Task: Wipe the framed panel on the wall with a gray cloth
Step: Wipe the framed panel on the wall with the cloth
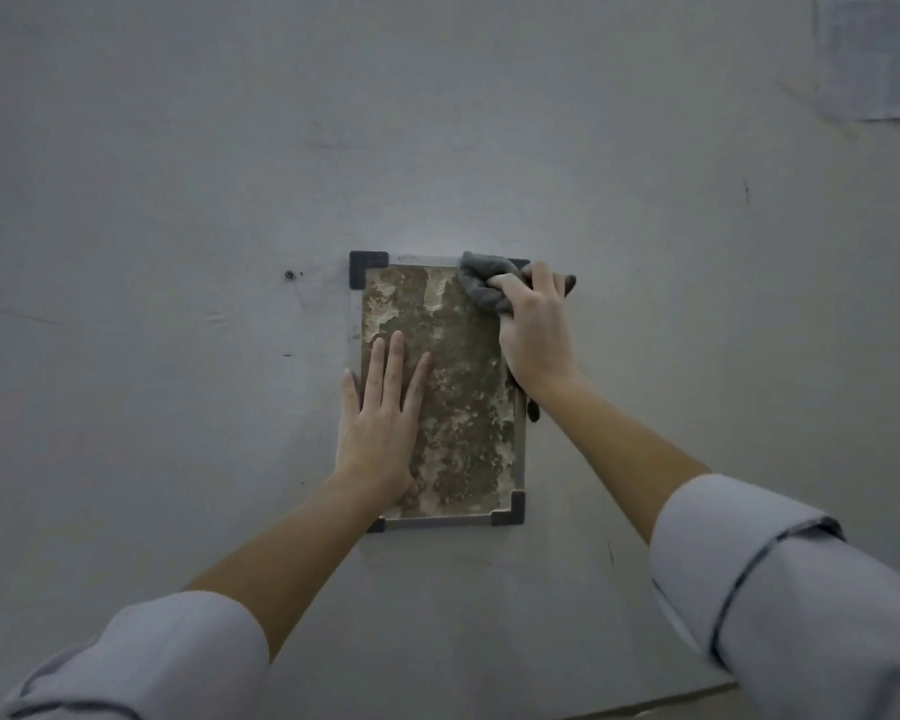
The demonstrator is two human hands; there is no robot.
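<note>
The gray cloth [481, 285] looks soft and floppy, so bunching it up like the right hand [533, 337] does at the top right corner of the framed panel [458, 392] seems smart, while the left hand [380, 428] lies flat, bracing the frame.

The gray cloth [481, 283] and right hand [533, 335] hide the framed panel's [463, 387] one-o'clock corner; the two-o'clock paper [874, 54] is edge-cut.

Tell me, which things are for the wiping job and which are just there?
For the job: framed panel, gray cloth, right hand gripping the cloth, left hand flat on the panel.
Just there: small screw in the wall, paper sheet at top right.
</note>
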